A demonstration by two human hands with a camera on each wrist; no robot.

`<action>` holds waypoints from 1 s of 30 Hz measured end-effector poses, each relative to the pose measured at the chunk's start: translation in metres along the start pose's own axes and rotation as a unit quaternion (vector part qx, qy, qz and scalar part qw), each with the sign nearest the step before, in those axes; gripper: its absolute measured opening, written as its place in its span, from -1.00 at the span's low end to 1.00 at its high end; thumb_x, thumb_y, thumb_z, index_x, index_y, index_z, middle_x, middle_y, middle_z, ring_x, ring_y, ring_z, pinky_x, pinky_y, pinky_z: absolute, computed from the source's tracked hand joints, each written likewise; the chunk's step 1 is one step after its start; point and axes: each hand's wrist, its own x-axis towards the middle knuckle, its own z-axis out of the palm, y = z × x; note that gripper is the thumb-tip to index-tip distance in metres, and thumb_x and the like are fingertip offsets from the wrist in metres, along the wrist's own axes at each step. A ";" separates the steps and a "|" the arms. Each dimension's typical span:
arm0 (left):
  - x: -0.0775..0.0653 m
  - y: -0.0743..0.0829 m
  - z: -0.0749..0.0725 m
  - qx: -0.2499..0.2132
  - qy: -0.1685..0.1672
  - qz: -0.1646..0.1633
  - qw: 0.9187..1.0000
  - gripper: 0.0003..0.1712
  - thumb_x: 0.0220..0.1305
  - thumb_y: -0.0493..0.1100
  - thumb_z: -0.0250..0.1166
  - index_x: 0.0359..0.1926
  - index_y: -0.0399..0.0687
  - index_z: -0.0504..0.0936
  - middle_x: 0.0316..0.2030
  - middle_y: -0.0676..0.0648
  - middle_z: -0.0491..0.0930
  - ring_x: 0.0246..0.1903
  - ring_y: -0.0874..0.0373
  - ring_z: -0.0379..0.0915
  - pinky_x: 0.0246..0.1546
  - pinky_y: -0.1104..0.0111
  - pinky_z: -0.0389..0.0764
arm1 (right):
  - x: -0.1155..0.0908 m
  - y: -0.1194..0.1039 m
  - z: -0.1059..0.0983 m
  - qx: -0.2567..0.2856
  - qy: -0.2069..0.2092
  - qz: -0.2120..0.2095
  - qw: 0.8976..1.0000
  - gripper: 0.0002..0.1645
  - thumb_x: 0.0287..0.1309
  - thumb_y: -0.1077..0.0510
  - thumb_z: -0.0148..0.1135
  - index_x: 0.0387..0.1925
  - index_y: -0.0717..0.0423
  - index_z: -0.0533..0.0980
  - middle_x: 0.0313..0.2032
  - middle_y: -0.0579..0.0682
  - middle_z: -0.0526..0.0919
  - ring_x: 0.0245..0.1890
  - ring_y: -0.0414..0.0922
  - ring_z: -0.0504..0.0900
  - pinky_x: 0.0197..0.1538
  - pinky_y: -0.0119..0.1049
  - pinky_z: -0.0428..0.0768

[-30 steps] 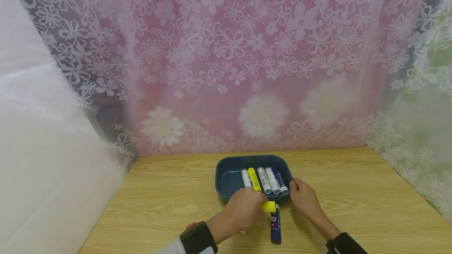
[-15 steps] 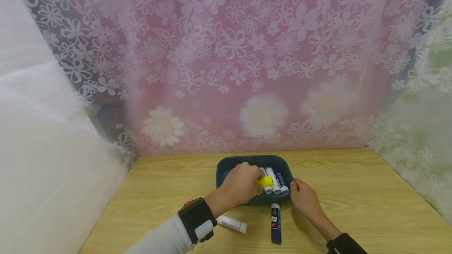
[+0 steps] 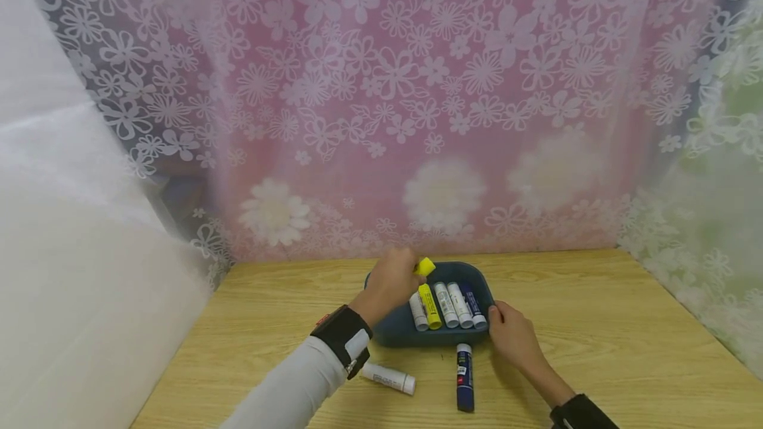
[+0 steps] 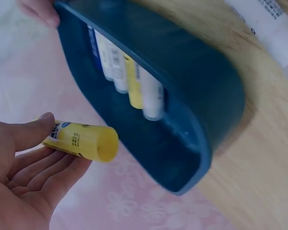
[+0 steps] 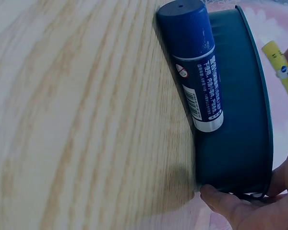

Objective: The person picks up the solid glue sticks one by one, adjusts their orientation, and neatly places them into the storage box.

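Observation:
My left hand (image 3: 390, 283) pinches a yellow glue stick (image 4: 84, 140) between thumb and fingers, above the far left part of a dark teal tub (image 3: 405, 335). Inside the tub several glue sticks lie side by side: a white one (image 4: 152, 98) at the left end, a yellow one (image 3: 430, 308) beside it, then two white ones and a dark blue one (image 3: 475, 306) at the right. My right hand (image 3: 514, 336) grips the tub's right end, thumb on the near side, as the right wrist view shows.
On the wooden table (image 3: 268, 349) in front of the tub lie a white glue stick (image 3: 389, 378) and a dark blue glue stick (image 5: 194, 72). A floral curtain (image 3: 357, 118) hangs behind the table, and white sheeting (image 3: 77, 250) stands at the left.
My left hand has carried the yellow glue stick from in front of the tub, over it, to its far left part. The right hand keeps its grip on the tub.

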 end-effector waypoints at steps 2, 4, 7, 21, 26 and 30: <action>0.004 -0.007 0.005 -0.018 0.009 -0.018 1.000 -0.75 0.23 -0.18 0.47 -0.10 -0.20 0.77 -0.29 -0.10 0.76 -0.43 0.17 0.65 -0.38 0.40 0.63 | 0.000 0.000 0.000 0.002 -0.002 0.005 1.000 -0.52 0.51 0.19 -0.16 0.19 0.46 0.47 0.04 0.36 0.65 -0.07 0.14 0.62 0.04 0.15 0.57; 0.008 -0.014 0.010 -0.033 0.021 -0.035 0.999 -0.79 0.22 -0.20 0.48 -0.16 -0.22 0.77 -0.36 -0.10 0.75 -0.48 0.18 0.61 -0.38 0.37 0.62 | -0.001 -0.001 0.001 0.004 -0.003 0.006 1.000 -0.52 0.51 0.19 -0.15 0.19 0.46 0.48 0.03 0.35 0.65 -0.10 0.12 0.61 0.02 0.11 0.58; 0.013 -0.023 0.017 -0.047 0.049 -0.063 0.996 -0.83 0.19 -0.20 0.50 -0.27 -0.24 0.77 -0.47 -0.07 0.70 -0.57 0.19 0.52 -0.43 0.35 0.57 | -0.001 -0.002 0.001 0.008 -0.001 0.004 1.000 -0.54 0.51 0.20 -0.13 0.17 0.45 0.49 0.01 0.33 0.66 -0.15 0.07 0.59 -0.01 0.09 0.58; 0.017 -0.045 0.058 -0.118 0.118 -0.173 0.971 -0.50 0.06 -0.20 0.58 -0.68 -0.09 0.37 -0.75 0.08 0.11 -0.73 0.22 0.13 -0.68 0.42 0.18 | 0.001 -0.003 -0.002 0.004 0.001 -0.002 1.000 -0.54 0.51 0.19 -0.13 0.18 0.43 0.50 -0.03 0.32 0.67 -0.10 0.11 0.62 0.03 0.14 0.58; 0.014 -0.045 0.070 -0.100 0.108 -0.193 0.970 -0.34 0.10 -0.15 0.56 -0.80 0.00 0.23 -0.82 0.11 0.11 -0.81 0.24 0.16 -0.73 0.45 0.21 | 0.002 -0.001 -0.003 -0.008 0.002 0.003 1.000 -0.56 0.51 0.19 -0.14 0.15 0.37 0.52 -0.20 0.16 0.64 -0.23 0.03 0.55 -0.18 -0.07 0.53; 0.011 -0.043 0.075 -0.078 0.103 -0.199 0.971 -0.35 0.11 -0.11 0.55 -0.79 0.02 0.23 -0.80 0.09 0.11 -0.78 0.20 0.18 -0.69 0.42 0.21 | 0.003 0.000 -0.004 -0.011 0.003 0.001 1.000 -0.57 0.51 0.19 -0.13 0.14 0.36 0.53 -0.20 0.15 0.63 -0.25 0.02 0.52 -0.17 -0.06 0.52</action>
